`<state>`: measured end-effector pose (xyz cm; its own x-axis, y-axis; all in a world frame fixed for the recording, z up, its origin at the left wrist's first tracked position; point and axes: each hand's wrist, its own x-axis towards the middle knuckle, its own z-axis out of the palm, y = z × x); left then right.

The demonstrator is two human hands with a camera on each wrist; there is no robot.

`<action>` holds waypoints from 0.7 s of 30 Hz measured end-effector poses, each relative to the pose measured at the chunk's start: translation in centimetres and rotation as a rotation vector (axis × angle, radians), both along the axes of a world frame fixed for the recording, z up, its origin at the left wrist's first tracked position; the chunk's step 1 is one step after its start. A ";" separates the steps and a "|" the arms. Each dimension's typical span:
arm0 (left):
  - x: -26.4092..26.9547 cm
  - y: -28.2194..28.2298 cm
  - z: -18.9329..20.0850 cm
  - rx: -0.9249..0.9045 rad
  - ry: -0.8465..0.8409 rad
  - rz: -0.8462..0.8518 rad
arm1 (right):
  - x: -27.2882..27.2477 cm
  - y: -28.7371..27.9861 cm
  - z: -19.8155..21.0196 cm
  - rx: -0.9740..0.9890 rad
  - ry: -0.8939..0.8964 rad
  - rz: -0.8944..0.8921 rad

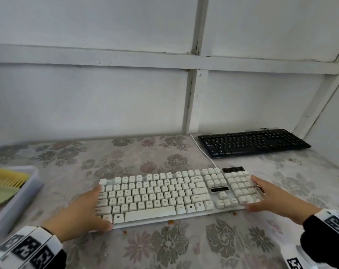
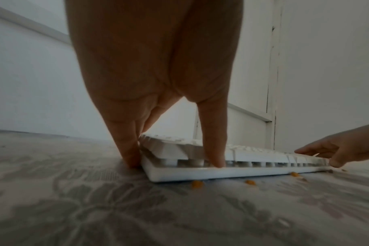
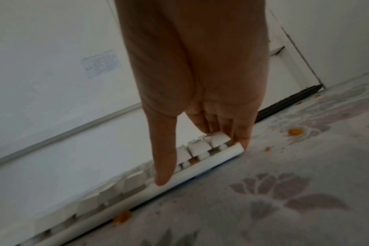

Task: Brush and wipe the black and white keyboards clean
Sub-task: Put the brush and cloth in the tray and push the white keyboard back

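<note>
The white keyboard [image 1: 164, 193] lies flat on the flowered tablecloth [image 1: 164, 247]. My left hand [image 1: 95, 208] is at its left end, with the thumb [image 2: 213, 141] on the front rim and straight fingers [image 2: 124, 141] against the side. At the right end, my right hand [image 1: 263, 194] has its thumb [image 3: 164, 158] on the front rim and straight fingers [image 3: 240, 131] at the corner. Orange crumbs [image 1: 171, 222] lie along the front edge, and one crumb [image 3: 193, 160] sits between the keys. The black keyboard [image 1: 252, 142] lies at the back right by the wall.
A pale tray [image 1: 19, 200] at the left edge holds a yellow brush [image 1: 9, 179] and a green dustpan [image 1: 0, 195]. The white cable [image 1: 203, 152] runs back toward the wall. More crumbs [image 3: 295, 132] are scattered to the right. Walls close off the back and right.
</note>
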<state>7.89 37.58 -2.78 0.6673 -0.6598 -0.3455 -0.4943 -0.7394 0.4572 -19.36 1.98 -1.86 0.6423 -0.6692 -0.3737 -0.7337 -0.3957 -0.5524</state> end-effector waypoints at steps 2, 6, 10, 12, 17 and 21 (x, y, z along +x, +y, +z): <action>-0.1 0.2 -0.1 -0.020 -0.012 0.013 | 0.1 0.1 0.0 -0.029 -0.010 -0.006; -0.3 0.6 0.5 -0.079 -0.009 -0.003 | 0.5 0.2 0.0 -0.054 -0.002 -0.020; 0.0 1.1 0.4 -0.022 -0.059 0.061 | 1.3 0.9 0.3 -0.056 0.002 -0.008; 0.4 1.5 0.5 0.014 -0.083 0.100 | 2.3 1.5 0.4 -0.061 0.002 0.006; 1.3 2.8 1.0 -0.014 -0.095 0.188 | 5.4 3.3 0.9 -0.059 -0.014 0.076; 1.9 3.2 1.5 -0.061 -0.074 0.261 | 7.7 4.1 1.4 -0.086 -0.022 0.119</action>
